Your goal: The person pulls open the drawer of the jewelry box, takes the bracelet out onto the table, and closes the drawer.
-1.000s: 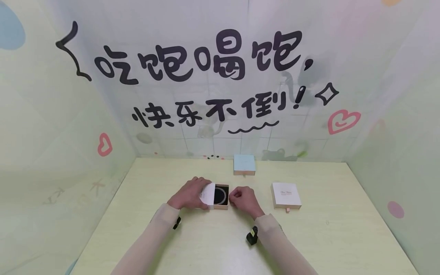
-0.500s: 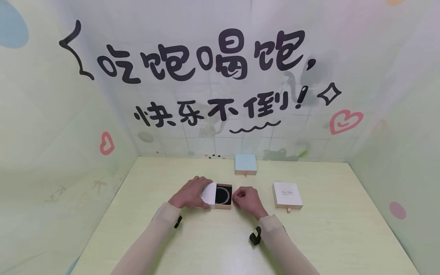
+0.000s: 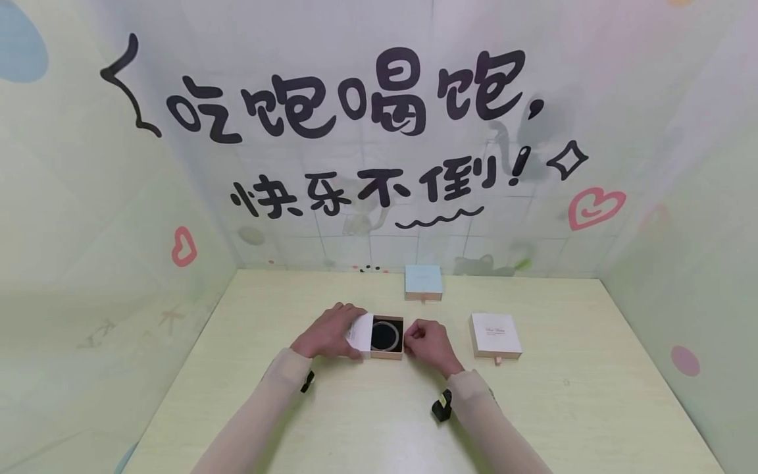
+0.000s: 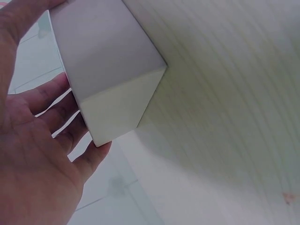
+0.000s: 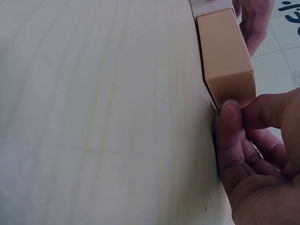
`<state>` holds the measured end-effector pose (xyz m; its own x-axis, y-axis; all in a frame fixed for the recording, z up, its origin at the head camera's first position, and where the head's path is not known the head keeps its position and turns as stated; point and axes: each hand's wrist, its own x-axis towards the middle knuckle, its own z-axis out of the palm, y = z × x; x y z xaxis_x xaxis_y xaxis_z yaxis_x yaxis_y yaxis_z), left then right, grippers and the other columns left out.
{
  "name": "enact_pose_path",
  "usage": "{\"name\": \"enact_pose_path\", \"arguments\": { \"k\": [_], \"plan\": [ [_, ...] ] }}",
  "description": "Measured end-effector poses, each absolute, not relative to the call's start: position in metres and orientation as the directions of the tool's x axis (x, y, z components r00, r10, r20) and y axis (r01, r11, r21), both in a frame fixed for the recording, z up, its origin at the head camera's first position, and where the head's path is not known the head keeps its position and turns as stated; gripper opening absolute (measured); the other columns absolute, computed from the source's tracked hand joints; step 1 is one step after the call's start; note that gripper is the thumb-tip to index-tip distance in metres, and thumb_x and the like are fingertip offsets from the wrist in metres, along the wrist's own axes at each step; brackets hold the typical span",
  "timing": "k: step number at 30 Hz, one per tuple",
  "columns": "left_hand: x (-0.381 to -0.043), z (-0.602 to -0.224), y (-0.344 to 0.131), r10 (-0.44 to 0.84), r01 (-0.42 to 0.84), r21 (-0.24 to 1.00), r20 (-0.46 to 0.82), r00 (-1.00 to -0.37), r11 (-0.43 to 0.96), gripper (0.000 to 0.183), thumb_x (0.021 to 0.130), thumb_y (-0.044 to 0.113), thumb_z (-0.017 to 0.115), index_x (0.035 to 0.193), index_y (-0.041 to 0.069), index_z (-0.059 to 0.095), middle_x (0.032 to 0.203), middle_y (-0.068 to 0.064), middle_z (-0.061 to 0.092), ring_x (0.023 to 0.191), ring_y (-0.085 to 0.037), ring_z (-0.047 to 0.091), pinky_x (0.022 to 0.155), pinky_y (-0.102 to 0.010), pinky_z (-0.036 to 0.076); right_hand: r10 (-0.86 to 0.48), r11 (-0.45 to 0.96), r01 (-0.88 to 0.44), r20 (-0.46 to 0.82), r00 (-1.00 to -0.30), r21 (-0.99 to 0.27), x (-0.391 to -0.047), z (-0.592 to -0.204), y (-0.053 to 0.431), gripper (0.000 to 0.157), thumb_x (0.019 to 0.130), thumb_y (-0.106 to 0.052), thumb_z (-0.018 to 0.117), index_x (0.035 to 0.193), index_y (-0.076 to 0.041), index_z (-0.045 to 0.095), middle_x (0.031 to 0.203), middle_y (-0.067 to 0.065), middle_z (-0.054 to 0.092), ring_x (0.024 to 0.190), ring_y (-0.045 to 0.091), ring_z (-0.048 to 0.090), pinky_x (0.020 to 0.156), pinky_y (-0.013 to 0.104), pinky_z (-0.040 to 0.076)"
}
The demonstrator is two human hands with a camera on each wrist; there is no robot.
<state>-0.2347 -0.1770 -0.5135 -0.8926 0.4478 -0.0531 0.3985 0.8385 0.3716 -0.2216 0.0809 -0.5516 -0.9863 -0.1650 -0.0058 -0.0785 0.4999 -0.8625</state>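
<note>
In the head view my left hand (image 3: 331, 332) holds the white outer sleeve (image 3: 360, 334) of a small drawer box, thumb on the near side and fingers on the far side. The left wrist view shows its fingertips along the edge of the white sleeve (image 4: 112, 47). Out of the sleeve's right end comes a peach-coloured drawer (image 5: 225, 47), black inside, with a grey bangle-like ring (image 3: 398, 336) lying in it. My right hand (image 3: 429, 343) pinches with thumb and index finger at the drawer's outer end; whatever lies between those fingertips is hidden.
A pale blue drawer box (image 3: 423, 280) stands at the back near the printed wall (image 3: 331, 247). To the right of my right hand lies a white box (image 3: 495, 334) with a small pink tab (image 3: 498, 361). All are on a light wooden table (image 3: 367, 421).
The drawer has slid further out to the right with my right hand, showing more of the ring. My left hand keeps its grip on the sleeve.
</note>
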Motion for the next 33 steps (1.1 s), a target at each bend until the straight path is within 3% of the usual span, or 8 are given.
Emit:
{"name": "enact_pose_path", "arguments": {
  "k": [33],
  "plan": [
    [-0.2347,-0.5161,-0.1794,0.458,0.408,0.393,-0.040,-0.888,0.824,0.093,0.064,0.033,0.097,0.144,0.012,0.055,0.136,-0.004,0.062,0.113,-0.021,0.052,0.098,-0.042,0.047,-0.176,0.518,-0.115,0.026,-0.984,-0.848,-0.2223,-0.5533,0.0809,0.011,0.088,0.002,0.065,0.080,-0.005,0.066,0.069,0.003,0.068,0.058,0.011,0.060,0.058,0.026,0.049]
  ]
}}
